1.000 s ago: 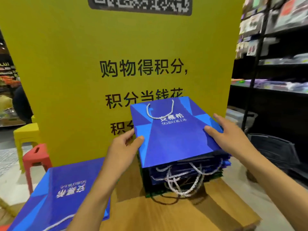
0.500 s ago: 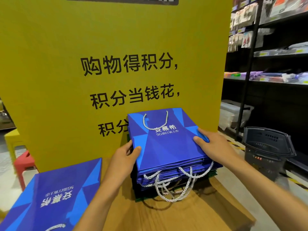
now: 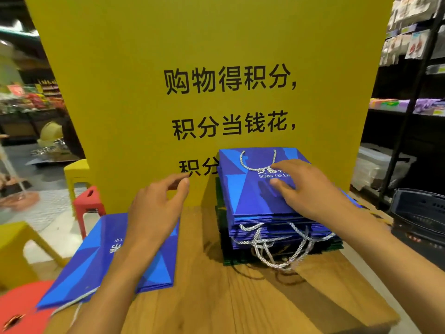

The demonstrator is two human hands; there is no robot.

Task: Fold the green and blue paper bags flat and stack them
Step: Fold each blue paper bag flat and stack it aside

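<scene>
A stack of flat blue paper bags [image 3: 243, 189] with grey rope handles lies on the wooden table [image 3: 216, 297], against the yellow board. Dark green bags [image 3: 225, 257] show at the stack's bottom edge. My right hand [image 3: 305, 189] lies flat on the top blue bag with fingers spread and pressing down. My left hand [image 3: 156, 206] hovers in the air left of the stack, fingers loosely bent, holding nothing. More flat blue bags [image 3: 96, 261] lie on the table's left part, partly hidden under my left forearm.
A tall yellow sign board [image 3: 192, 68] stands behind the table. Red stools [image 3: 89, 203] and yellow stools [image 3: 14, 251] stand on the left. Dark store shelves [image 3: 409, 112] and a black shopping basket [image 3: 421, 208] are on the right.
My left hand has let go of the stack's left side and drawn away to the left. My right hand moved from the stack's right edge onto the top bag.
</scene>
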